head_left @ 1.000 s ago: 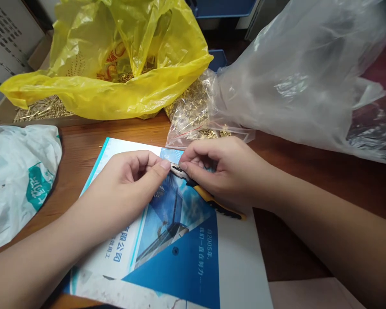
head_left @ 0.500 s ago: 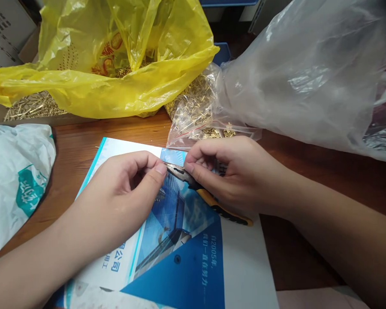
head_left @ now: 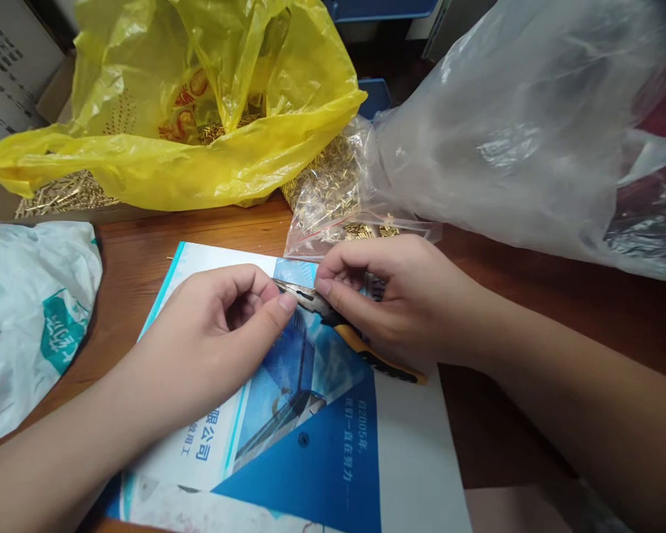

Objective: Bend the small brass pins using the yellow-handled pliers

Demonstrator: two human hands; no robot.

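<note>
A pair of pliers with yellow-and-black handles lies slantwise over a blue and white printed brochure, its metal jaws pointing to the left. At the jaw tips is my left hand, thumb and forefinger curled together; what is between them, if anything, is too small to tell. My right hand pinches thumb and forefinger just above the jaws, and whether a small piece is in that pinch is hidden. The lower handle runs out beneath my right palm.
Behind my hands stands a yellow plastic bag with small brass-coloured pieces inside. Beside it lies a clear zip bag of short brass pieces. Long pins fill a box at left. A white bag and a large translucent bag flank the brochure.
The view has shifted slightly. My left thumb has slid a little to the right along the plier jaws, showing more of their tips. My right hand keeps its pinch.
</note>
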